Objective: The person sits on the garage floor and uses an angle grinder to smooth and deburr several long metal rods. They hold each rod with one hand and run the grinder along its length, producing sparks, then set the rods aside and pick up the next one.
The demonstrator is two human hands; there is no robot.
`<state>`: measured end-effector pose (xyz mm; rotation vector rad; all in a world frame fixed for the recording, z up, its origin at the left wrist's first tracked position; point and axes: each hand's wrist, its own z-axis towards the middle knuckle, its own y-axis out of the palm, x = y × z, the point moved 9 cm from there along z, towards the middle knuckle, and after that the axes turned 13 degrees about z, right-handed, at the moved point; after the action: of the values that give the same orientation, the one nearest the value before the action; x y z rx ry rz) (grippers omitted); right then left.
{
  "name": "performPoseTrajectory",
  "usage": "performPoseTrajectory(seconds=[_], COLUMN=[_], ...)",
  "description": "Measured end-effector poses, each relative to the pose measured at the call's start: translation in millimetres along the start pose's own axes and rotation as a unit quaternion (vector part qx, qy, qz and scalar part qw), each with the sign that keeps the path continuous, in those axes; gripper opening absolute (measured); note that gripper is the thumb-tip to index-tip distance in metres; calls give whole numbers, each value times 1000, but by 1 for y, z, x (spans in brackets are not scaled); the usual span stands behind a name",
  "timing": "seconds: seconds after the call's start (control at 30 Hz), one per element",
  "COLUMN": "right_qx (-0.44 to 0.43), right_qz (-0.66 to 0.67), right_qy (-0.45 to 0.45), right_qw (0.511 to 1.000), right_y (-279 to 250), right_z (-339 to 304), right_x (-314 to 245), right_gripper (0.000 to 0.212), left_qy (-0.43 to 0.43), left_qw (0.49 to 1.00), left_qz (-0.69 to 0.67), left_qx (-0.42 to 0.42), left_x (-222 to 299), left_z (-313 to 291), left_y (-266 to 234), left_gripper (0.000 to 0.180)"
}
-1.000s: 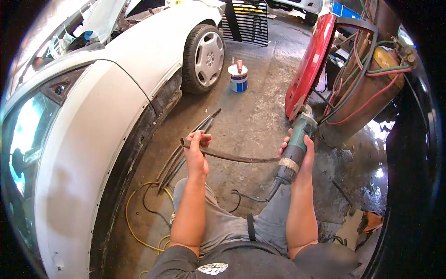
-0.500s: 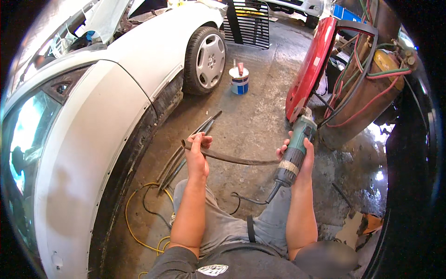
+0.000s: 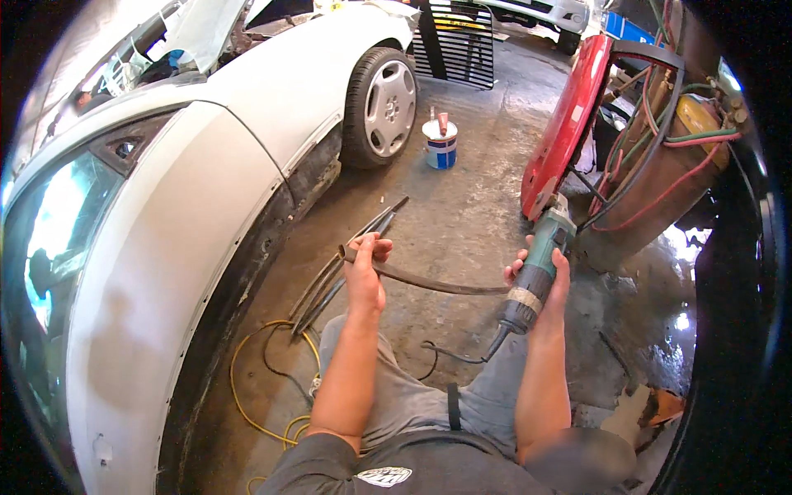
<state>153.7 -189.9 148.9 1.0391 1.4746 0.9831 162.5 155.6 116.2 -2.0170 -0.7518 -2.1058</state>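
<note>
My left hand (image 3: 364,272) is closed around one end of a long, dark, slightly curved strip (image 3: 445,285). From there the strip runs right, and its far end disappears behind the tool in my other hand. A green and black angle grinder (image 3: 545,247) is gripped by my right hand (image 3: 558,285), fingers on its left side and thumb along its right. Its head points away from me, near the lower edge of a red car panel (image 3: 569,124); whether they touch I cannot tell. The grinder's cord (image 3: 462,355) hangs down toward my legs.
At left stands a white car body (image 3: 177,214) with its front wheel (image 3: 384,107). Several long strips (image 3: 318,293) lie on the floor beside a yellow cable (image 3: 239,388). A white and blue bucket (image 3: 440,153) stands ahead. Hoses surround a rusty cylinder (image 3: 643,198) at right.
The whole scene has shifted slightly to the right in the picture. Both hands keep their holds on the strip and the angle grinder, with little other visible movement.
</note>
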Motion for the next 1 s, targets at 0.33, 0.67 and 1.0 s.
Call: performPoseTrajectory(seconds=[0.33,0.67,1.0], right_qx=[6,10,0], right_qz=[-24,-22,-6], right_qy=[-12,-8,0], right_qw=[1000,1000,1000], right_y=[0,-8,-4], right_z=[-2,3,0], right_x=[-2,-1,0], right_gripper=[65,68,65], left_qy=[-4,6,-7], left_qw=[1000,1000,1000], left_qz=[9,5,-4], left_qx=[3,-4,0], left_x=[1,1,0], left_z=[-2,-1,-1], left_y=[3,1,1], left_gripper=[21,21,22])
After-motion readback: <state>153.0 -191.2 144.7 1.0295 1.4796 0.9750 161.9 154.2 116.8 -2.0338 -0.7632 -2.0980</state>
